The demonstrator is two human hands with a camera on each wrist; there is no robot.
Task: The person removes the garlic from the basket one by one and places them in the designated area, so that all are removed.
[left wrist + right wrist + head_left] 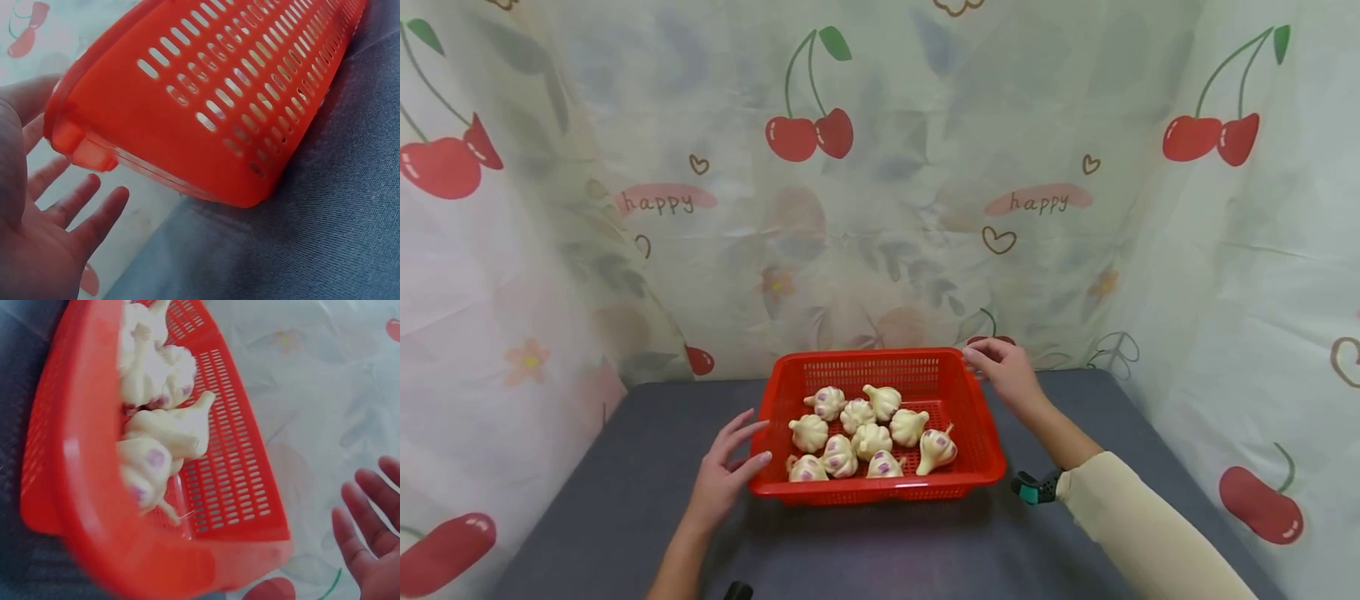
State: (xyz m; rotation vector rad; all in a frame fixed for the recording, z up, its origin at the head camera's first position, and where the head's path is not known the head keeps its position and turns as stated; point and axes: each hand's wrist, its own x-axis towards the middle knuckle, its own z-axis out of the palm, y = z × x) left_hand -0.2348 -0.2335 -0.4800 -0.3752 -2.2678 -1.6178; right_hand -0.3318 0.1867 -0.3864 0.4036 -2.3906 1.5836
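Observation:
A red plastic basket (880, 490) with slotted walls holds several garlic bulbs (872, 442), pale with purple patches. By its left rim is my left hand (722, 471), fingers spread. The left wrist view shows that hand (37, 244) palm up, fingers loosely extended around the basket's rim (62, 100); whether they touch it is hard to tell. My right hand (1011, 379) hovers at the back right corner, fingers slightly bent. In the right wrist view, the right hand (378, 537) appears apart from the basket, with nothing in it, while garlic bulbs (178, 428) lie inside.
The basket stands on a dark grey tabletop (655, 475). A curtain (880, 233) printed with cherries and "happy" encloses the back and both sides. On the right wrist is a black and teal strap (1036, 489). A small black object (739, 591) shows at the bottom edge.

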